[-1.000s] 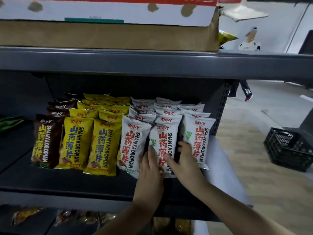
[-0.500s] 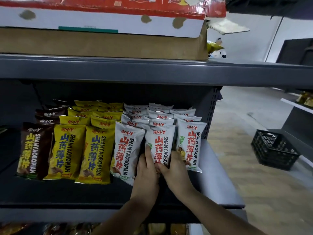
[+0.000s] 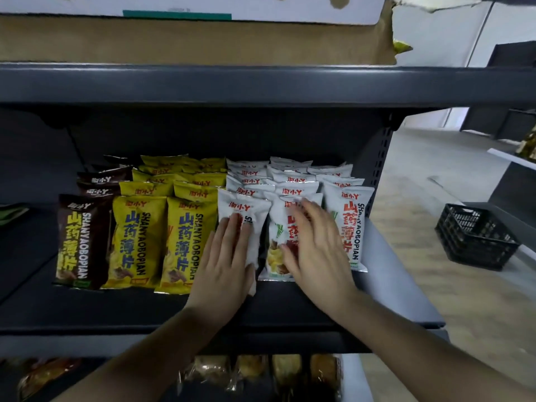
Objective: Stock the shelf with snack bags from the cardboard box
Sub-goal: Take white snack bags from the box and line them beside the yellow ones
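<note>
While the cardboard box [image 3: 188, 39] sits on the board above, the snack bags [image 3: 293, 188] stand in rows on the dark shelf [image 3: 87, 309] below: brown bags [image 3: 78, 242] at the left, yellow bags [image 3: 136, 236] in the middle, white at the right. The left hand [image 3: 229, 262] lies flat on the front white bag [image 3: 246, 204] beside the yellow row, its grip spread with straight fingers, and the right hand [image 3: 316, 250] rests on the neighbouring white bag [image 3: 275, 248], its grip likewise spread, fingertips blurred. A black crate [image 3: 475, 236] stands on the floor [image 3: 420, 285] well off to the right.
</note>
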`<state>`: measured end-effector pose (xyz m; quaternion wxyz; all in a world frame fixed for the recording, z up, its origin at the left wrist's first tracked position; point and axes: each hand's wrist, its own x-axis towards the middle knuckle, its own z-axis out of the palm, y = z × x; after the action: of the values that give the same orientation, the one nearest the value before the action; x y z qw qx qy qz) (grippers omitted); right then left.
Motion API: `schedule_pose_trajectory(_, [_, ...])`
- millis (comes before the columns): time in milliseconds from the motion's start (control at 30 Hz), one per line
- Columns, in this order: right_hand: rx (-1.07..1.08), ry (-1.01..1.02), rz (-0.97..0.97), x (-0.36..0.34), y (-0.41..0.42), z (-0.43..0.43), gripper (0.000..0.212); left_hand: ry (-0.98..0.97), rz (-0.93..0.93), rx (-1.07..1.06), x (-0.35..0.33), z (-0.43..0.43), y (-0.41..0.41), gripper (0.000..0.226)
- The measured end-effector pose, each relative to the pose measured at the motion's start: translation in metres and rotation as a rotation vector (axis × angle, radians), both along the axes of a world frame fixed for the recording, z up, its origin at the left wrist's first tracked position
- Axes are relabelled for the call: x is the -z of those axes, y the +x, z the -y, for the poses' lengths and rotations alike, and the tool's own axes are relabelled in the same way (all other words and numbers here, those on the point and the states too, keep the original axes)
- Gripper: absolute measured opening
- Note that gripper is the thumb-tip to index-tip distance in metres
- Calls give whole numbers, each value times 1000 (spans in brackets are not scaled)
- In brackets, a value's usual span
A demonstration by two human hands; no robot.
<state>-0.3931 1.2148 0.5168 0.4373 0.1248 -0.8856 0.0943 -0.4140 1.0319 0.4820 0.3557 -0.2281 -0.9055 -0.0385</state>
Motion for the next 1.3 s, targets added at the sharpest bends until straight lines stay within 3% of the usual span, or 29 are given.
schedule_pose_trajectory(167, [36, 382, 102, 9, -35, 2, 59, -70, -2, -30, -9, -15, -25, 66])
schedule_pose_trajectory(467, [23, 347, -58, 21, -48, 1, 42, 353, -13, -140, -1, -45, -38, 50])
schedule_pose_trajectory(633, [34, 373, -62, 21, -49, 2, 37, 424, 73, -111, -6, -49, -36, 50])
schedule_pose_trajectory(833, [34, 317, 0, 8, -30, 12, 34, 263, 100, 126, -21, 0, -6, 66])
schedule_pose_trajectory(967, [-112, 248, -44, 0, -8, 33, 35, 99, 74, 58, -25, 72, 5, 83])
schedule_pose_trajectory(1033, [-158, 332, 1, 2, -3, 45, 47, -69, 108, -9, -21, 99, 1, 98])
schedule_pose_trajectory(1100, [-135, 468, 112, 5, -5, 56, 73, -222, 154, -42, -19, 115, -2, 115])
schedule_pose_trajectory(1167, [-80, 557, 210, 7, -10, 62, 90, -284, 160, -65, -19, 119, -4, 121])
schedule_pose_trajectory(1300, [-50, 617, 226, 6, -20, 57, 90, -221, 76, -75, -20, 108, -7, 113])
